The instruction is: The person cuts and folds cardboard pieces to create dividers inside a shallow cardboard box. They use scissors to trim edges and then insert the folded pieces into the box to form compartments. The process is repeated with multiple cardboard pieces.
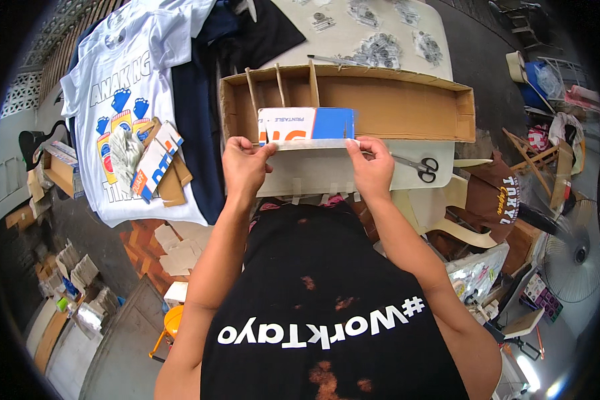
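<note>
Between my two hands a printed piece of cardboard (333,123) in white, blue and orange stands in front of a long brown cardboard tray. A narrow white strip, which looks like tape (313,143), runs along its near edge. My left hand (245,163) is closed, pinching the strip's left end at the cardboard's corner. The right end is pinched by my right hand (375,167), thumb against fingers. The long tray (393,100) has upright dividers in its left part. Right of my right hand lies a pair of black-handled scissors (423,167), blades pointing toward that hand.
The white table (420,40) carries several small clear packets (380,50) and a pen (330,60) at the back. At left, a white printed T-shirt (130,73) lies over dark shirts, with cardboard scraps (163,163) on it. A fan (580,253) stands at right.
</note>
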A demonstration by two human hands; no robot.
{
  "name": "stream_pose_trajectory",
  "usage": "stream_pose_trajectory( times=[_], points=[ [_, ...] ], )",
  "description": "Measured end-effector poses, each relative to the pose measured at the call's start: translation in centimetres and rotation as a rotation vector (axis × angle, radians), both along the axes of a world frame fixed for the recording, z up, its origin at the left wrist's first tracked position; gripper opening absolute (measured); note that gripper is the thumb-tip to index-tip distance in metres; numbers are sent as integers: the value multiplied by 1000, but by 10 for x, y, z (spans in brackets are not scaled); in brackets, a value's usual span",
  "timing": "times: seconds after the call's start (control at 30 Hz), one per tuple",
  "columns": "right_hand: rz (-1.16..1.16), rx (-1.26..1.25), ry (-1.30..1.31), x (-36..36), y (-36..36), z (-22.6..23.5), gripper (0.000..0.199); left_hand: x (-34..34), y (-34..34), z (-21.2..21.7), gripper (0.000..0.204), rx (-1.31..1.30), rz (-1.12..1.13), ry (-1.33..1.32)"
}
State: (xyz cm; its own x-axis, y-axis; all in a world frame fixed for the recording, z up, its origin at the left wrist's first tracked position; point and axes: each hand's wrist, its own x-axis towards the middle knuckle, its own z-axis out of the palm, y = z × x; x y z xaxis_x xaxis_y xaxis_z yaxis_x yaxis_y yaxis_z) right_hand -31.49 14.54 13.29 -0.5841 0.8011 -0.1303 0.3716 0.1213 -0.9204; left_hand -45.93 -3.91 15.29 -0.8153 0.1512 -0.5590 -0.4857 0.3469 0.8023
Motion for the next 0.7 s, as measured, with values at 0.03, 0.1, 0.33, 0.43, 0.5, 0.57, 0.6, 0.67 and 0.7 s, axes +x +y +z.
stream_pose_trajectory(
  times=[0.03, 0.1, 0.33, 0.43, 0.5, 0.57, 0.6, 0.67, 0.7],
  points=[
    [2, 8, 15, -2, 1, -5, 23, -2, 1, -2, 41, 11, 1, 10],
    [4, 18, 25, -2, 3, -10, 22, -5, 2, -4, 40, 10, -22, 22],
    [2, 68, 0, -7, 2, -4, 21, -6, 3, -4, 38, 36, -13, 2],
    [4, 87, -7, -9, 2, -2, 20, -6, 3, -3, 38, 53, -18, -5],
    [-2, 100, -1, -9, 1, -4, 19, -5, 4, -3, 37, 66, -13, -1],
    [10, 88, -30, -8, 1, -4, 20, -5, 3, -4, 36, 86, -6, 4],
    [16, 82, -45, -8, 2, -4, 21, -5, 2, -7, 36, 99, -2, 6],
    [0, 93, -32, -9, 1, -4, 19, -4, 0, -12, 35, 109, -2, 6],
    [-9, 98, -25, -10, 0, -4, 19, -4, -1, -14, 35, 105, -8, 4]
  ],
)
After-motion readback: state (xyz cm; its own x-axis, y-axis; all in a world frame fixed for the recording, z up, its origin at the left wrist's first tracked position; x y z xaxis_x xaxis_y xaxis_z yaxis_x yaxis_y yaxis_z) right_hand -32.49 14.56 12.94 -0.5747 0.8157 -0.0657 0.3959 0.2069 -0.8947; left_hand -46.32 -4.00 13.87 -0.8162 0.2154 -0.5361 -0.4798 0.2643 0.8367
